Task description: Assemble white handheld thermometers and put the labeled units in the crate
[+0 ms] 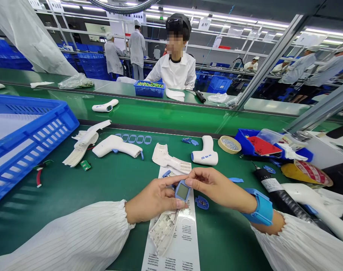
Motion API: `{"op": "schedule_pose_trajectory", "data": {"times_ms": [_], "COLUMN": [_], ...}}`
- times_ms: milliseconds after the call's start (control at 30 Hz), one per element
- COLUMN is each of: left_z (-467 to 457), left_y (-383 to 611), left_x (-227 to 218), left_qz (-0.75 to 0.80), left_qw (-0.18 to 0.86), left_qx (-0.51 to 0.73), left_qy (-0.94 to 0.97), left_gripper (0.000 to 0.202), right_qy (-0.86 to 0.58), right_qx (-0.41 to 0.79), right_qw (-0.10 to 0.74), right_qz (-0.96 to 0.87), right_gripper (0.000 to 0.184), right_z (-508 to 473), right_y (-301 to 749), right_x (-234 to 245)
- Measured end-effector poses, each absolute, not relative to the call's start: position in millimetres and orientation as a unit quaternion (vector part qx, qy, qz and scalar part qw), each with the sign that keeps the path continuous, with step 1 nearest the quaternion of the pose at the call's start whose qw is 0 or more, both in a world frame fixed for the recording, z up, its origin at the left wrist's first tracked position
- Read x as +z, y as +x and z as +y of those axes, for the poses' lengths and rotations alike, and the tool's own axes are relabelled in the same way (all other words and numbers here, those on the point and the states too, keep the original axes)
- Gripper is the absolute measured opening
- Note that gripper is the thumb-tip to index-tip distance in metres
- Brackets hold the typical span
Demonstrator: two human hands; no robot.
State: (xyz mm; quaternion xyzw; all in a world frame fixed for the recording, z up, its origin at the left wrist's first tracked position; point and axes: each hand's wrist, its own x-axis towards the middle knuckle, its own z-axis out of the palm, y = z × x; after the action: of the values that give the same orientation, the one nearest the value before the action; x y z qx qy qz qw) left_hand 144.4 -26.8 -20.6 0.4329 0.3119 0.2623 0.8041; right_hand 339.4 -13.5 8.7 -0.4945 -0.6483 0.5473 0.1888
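Observation:
My left hand (156, 197) is closed, with thumb and fingers around a small blue-framed display (183, 191). My right hand (212, 184) pinches the upper right edge of the same display. Below it an open white thermometer housing half (164, 231) with thin wires hangs over a printed label sheet (185, 241); whether my left fingers also grip this half is hidden. Just beyond my hands lies another white housing half (168, 158). A round blue part (201, 202) rests by my right hand.
Gun-shaped white thermometers (116, 146) and a green circuit board (86, 165) lie left. A blue crate (47, 135) borders the left side. At right are a dish of small parts (229, 144), a blue bin (244, 141) and an electric screwdriver (278, 192). Opposite sits a co-worker (174, 73).

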Motion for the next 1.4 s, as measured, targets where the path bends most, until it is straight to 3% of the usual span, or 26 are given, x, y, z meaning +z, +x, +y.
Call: {"op": "schedule_pose_trajectory", "data": {"times_ms": [467,667,1167,1300,1400], "left_z": [-27.3,-28.3,-27.7,-28.8,-29.3], "left_y": [144.8,142.9,144.2,145.6,146.3], "left_x": [-19.4,-14.0,-17.4,-14.7,-12.3], "left_qz": [0.281,0.277,0.306,0.305,0.291], "left_qw": [0.806,0.797,0.787,0.795,0.809], "left_qx": [0.300,0.310,0.338,0.343,0.346], "left_qy": [0.425,0.438,0.415,0.396,0.376], "left_gripper": [0.052,0.027,0.025,0.027,0.031], "right_qy": [-0.493,-0.442,-0.447,-0.449,-0.477], "right_qx": [0.591,0.658,0.632,0.626,0.553], "right_qw": [0.272,0.347,0.434,0.415,0.401], "right_qz": [-0.578,-0.502,-0.461,-0.483,-0.554], "right_gripper": [0.028,0.035,0.032,0.032,0.031], "right_z": [-29.6,-48.8,-53.2,-51.5,-54.1], "right_y": [335.0,332.4,316.2,318.6,323.1], "right_x": [7.0,0.4,-13.0,-12.5,-8.2]}}
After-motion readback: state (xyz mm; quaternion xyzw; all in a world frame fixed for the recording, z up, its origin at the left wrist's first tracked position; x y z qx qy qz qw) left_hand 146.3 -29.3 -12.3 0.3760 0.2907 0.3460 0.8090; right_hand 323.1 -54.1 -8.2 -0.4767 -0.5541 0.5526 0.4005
